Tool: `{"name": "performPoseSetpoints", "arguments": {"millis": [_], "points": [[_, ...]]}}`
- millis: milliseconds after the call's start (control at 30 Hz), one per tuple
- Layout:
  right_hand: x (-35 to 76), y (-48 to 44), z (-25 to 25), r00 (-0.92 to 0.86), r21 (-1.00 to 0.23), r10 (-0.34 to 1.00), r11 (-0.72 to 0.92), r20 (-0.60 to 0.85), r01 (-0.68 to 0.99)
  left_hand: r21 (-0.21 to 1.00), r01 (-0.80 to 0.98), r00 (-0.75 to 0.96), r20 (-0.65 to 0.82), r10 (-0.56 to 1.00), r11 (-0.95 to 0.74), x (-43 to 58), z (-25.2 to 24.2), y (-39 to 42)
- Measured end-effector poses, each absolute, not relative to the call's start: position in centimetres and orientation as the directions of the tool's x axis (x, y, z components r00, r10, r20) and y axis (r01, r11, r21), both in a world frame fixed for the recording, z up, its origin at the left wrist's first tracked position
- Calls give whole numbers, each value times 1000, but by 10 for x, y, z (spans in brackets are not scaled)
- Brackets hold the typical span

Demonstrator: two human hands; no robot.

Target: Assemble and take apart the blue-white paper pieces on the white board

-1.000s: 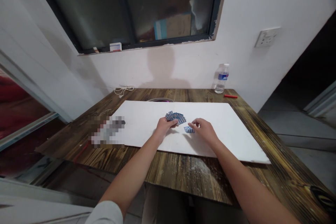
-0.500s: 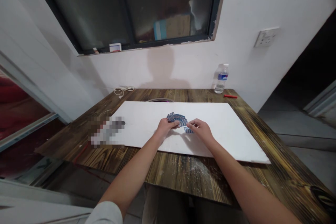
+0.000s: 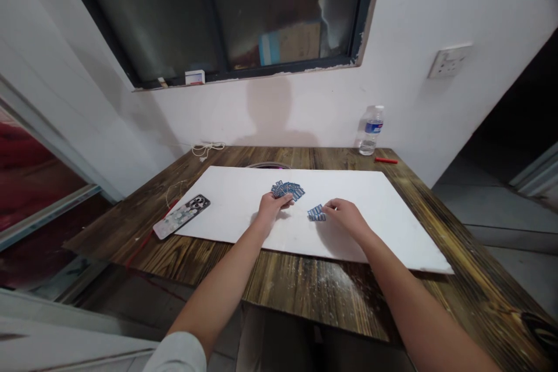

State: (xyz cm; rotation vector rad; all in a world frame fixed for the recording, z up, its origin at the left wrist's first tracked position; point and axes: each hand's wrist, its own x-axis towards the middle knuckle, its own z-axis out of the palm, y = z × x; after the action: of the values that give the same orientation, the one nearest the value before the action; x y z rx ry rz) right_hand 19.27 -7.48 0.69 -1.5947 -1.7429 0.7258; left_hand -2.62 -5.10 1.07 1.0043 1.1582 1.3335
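My left hand [image 3: 271, 207] is closed on a fan of blue-backed playing cards [image 3: 288, 189], held just above a white sheet [image 3: 235, 197] on the wooden table [image 3: 305, 290]. My right hand [image 3: 344, 214] rests on the sheet to the right, fingers pinched at the edge of a small pile of the same cards [image 3: 316, 213] lying on the sheet. The two hands are a short gap apart.
A phone [image 3: 182, 216] lies at the sheet's left corner. A water bottle [image 3: 371, 129] and a red pen [image 3: 386, 160] stand at the back right by the wall. A white cord [image 3: 207, 149] lies at the back left. A metal rim [image 3: 267, 165] shows behind the sheet.
My right hand went to the fan in my left hand, then drew back right to the small pile. The fan stayed in my left hand.
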Motion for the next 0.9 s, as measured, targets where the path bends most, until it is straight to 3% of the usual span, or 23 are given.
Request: {"name": "performPoseSetpoints", "arguments": {"millis": [167,300,433,600,900], "points": [[189,-83,9,-99,-437,988,140,116,888,982,-182,-75,-55,996,41,-25,12,-52],[190,-84,8,-110,-332,981,158,158,930,986,-154,-45,-73,996,65,-24,10,-53],[190,-82,9,-66,-448,972,164,227,879,993,-107,18,-56,998,58,-22,10,-56],[182,-80,8,-72,-709,930,323,359,627,997,-45,89,-52,995,56,-19,12,-61],[173,-79,0,-43,-859,948,306,317,410,997,-26,113,-65,991,68,-17,15,-64]]}}
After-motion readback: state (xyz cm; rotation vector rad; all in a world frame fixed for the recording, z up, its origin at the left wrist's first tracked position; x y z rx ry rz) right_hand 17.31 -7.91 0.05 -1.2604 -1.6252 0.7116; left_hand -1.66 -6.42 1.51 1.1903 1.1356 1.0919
